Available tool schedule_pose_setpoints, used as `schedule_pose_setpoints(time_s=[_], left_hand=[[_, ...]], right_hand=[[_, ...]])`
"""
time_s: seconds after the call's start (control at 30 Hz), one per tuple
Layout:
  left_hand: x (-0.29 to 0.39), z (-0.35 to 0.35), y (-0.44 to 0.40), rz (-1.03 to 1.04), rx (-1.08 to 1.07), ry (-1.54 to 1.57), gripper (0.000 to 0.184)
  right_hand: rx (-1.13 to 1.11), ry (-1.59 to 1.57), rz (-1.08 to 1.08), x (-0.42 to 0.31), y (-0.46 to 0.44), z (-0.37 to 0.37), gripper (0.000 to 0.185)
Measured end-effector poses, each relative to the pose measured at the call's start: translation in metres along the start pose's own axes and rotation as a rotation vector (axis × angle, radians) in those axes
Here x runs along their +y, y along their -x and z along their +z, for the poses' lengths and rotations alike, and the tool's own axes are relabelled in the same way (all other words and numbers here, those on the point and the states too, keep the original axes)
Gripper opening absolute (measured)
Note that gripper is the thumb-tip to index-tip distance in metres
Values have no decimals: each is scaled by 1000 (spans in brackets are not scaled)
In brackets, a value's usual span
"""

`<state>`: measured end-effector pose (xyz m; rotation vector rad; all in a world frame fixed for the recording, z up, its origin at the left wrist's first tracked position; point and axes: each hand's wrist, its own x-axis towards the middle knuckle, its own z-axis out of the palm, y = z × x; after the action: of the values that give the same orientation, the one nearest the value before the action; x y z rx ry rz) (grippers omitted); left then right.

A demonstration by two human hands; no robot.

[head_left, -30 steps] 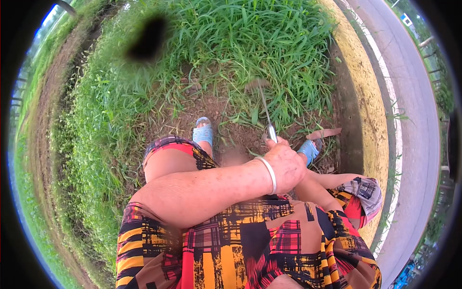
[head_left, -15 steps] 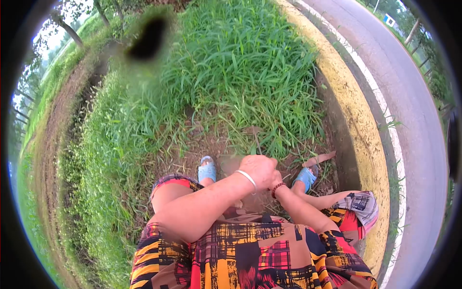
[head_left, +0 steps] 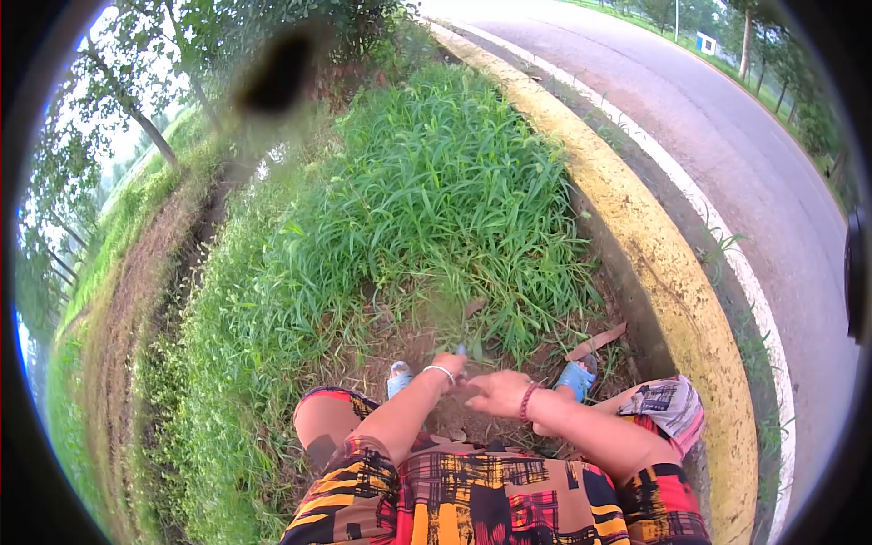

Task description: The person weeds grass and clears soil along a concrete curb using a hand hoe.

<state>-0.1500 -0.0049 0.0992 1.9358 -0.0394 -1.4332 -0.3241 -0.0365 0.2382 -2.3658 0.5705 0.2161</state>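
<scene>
My left hand (head_left: 450, 365), with a white bangle at the wrist, is closed around the handle of a metal tool (head_left: 460, 351) between my feet. Only a short bit of its shaft shows clearly; the rest is blurred against the grass. Just right of it, my right hand (head_left: 498, 393), with a red bead bracelet, has its fingers apart and pointing left, and nothing shows in it. Beyond both hands, trampled grass and bare soil (head_left: 363, 350) meet a thick clump of tall green grass (head_left: 436, 200).
Blue sandals (head_left: 576, 377) are on my feet. A flat brown strip (head_left: 597, 341) lies by the right one. A yellow kerb (head_left: 636, 218) runs along the right, then a white line and a road (head_left: 727, 136). Trees (head_left: 127, 104) and a dirt track stand left.
My hands, together half a second ago, have come apart. My left hand has moved left with the tool, and my right hand has opened. The view has tilted up, showing more road and trees.
</scene>
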Motion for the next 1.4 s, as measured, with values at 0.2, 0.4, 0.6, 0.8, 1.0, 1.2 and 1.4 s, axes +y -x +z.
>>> schedule_pose_setpoints(time_s=[0.2, 0.4, 0.6, 0.8, 1.0, 1.2, 1.4], left_hand=[[37, -8, 34, 125, -97, 110, 14], [-4, 12, 39, 489, 148, -133, 19], [-25, 20, 41, -114, 22, -214, 11], [-22, 18, -22, -18, 110, -286, 15], [-11, 38, 1, 355, 318, -314, 41], [-53, 48, -44, 302, 359, -678, 48], [-58, 48, -49, 251, 314, -585, 57]], right_hand=[[360, -191, -204, -29, 81, -147, 33], [471, -424, -275, -8, 109, -166, 28], [425, -176, -386, 2, 105, -149, 24], [421, -92, -445, 7, 102, -151, 23], [443, -144, -414, 17, 107, -165, 23], [450, -126, -392, 24, 119, -171, 23], [448, -98, -371, 33, 127, -166, 23]])
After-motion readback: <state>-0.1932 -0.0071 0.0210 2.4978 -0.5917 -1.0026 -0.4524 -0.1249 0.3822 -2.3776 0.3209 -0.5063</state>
